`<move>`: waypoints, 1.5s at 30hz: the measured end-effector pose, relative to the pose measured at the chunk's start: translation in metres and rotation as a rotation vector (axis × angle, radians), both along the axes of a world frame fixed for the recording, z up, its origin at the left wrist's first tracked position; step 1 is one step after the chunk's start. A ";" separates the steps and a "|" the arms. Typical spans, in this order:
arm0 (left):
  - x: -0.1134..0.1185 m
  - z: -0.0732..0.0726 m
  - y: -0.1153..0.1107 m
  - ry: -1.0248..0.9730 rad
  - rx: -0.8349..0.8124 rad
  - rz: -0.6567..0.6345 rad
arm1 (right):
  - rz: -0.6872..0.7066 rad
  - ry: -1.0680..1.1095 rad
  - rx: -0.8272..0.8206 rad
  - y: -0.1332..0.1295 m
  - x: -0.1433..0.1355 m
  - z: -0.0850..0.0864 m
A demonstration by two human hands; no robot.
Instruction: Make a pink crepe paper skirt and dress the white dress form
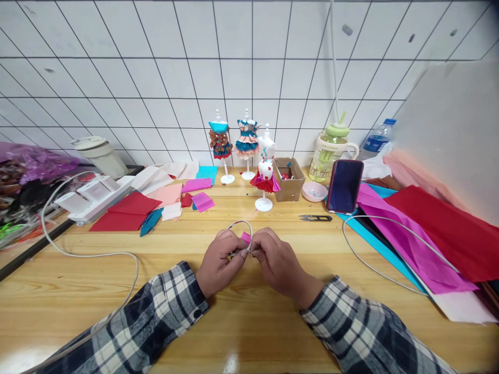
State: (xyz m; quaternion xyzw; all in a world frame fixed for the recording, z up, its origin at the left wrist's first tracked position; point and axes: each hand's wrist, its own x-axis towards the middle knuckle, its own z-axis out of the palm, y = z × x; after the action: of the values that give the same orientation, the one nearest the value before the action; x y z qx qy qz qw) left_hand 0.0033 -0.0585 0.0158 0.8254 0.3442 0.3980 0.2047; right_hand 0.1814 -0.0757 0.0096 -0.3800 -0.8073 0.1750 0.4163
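My left hand (221, 262) and my right hand (280, 262) meet fingertip to fingertip above the middle of the table. Both are pinched closed around a small loop of pale cord (251, 227), whose upper part arches above the fingers. A small pink scrap (246, 237) shows inside the loop, by the left fingers; whether it is held or lies behind, I cannot tell. The lower part of the loop is hidden by my hands. Beyond them stands a white mini dress form (267, 165) with a red and pink skirt, with two more dressed forms (220, 140) behind it.
To the left lie red paper sheets (127, 210), other coloured scraps and a white power strip (93, 197) with a cable. Thread snips (315, 218), a cardboard box (290, 189), a pink bowl (315, 192), a propped phone (345, 184) and large coloured sheets (444, 223) are on the right.
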 end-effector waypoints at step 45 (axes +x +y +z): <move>0.002 -0.001 0.006 0.203 -0.103 0.113 | -0.044 0.211 -0.493 0.014 0.006 -0.012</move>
State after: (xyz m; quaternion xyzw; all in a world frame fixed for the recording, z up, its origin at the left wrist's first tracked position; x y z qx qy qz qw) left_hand 0.0054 -0.0529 0.0151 0.8291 0.4290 0.3050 0.1883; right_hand 0.1873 -0.0615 -0.0022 -0.4670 -0.6839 0.3958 0.3970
